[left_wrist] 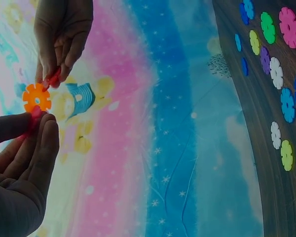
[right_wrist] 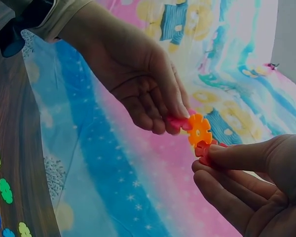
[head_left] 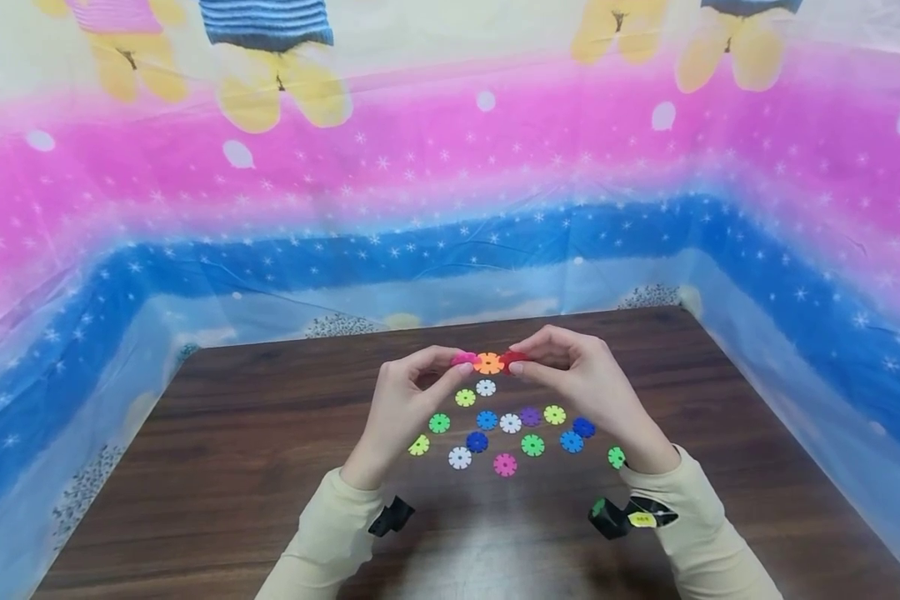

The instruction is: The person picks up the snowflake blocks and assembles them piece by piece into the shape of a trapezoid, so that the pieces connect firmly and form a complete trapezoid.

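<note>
Between both hands, raised over the table, is a row of three notched plastic snowflake discs. The orange disc (head_left: 488, 363) sits in the middle, face toward me in the head view. My left hand (head_left: 412, 387) pinches the pink disc (head_left: 462, 358) between thumb and fingers at the left end. At the other end my right hand (head_left: 585, 371) pinches the red disc (head_left: 513, 358). In the right wrist view the orange disc (right_wrist: 199, 131) meets the pink and red discs at its edges, and they stand turned across it. Fingers partly cover both outer discs.
Several loose discs lie spread on the dark wooden table (head_left: 255, 450), among them a white disc (head_left: 486, 388), a pink one (head_left: 505, 465) and a purple one (head_left: 530, 417). A green disc (head_left: 616, 457) lies beside the right sleeve. A printed cloth (head_left: 435, 192) hangs behind the table.
</note>
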The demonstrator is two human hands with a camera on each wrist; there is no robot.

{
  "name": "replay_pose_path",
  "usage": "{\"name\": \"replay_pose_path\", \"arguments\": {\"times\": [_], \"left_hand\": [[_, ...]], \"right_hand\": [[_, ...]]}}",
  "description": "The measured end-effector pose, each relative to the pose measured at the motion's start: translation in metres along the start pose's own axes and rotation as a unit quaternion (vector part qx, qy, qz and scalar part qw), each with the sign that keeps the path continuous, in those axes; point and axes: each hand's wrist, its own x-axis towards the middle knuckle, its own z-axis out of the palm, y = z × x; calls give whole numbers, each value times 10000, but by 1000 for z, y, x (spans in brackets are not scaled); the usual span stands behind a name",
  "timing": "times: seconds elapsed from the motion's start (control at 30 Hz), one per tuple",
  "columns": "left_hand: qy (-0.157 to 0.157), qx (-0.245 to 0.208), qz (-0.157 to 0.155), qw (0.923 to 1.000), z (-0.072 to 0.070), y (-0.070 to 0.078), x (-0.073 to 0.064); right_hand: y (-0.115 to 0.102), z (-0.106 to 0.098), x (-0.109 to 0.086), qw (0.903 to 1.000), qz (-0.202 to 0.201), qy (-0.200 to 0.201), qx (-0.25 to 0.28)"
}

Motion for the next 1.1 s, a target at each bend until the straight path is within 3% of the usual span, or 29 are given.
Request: {"name": "replay_pose_path", "arguments": {"times": [0.5, 0.83, 1.1], "left_hand": [[-255, -26, -123, 9996, -1, 0, -1], [-309, -8, -189, 9993, -1, 0, -1], [-404, -177, -108, 9990, -5, 3, 6]], "right_hand": [[-1, -3, 2, 9960, 572, -290, 615], [5, -5, 6, 9854, 821, -675, 1332], [1, -4, 10, 9768, 842, -647, 1860]]}}
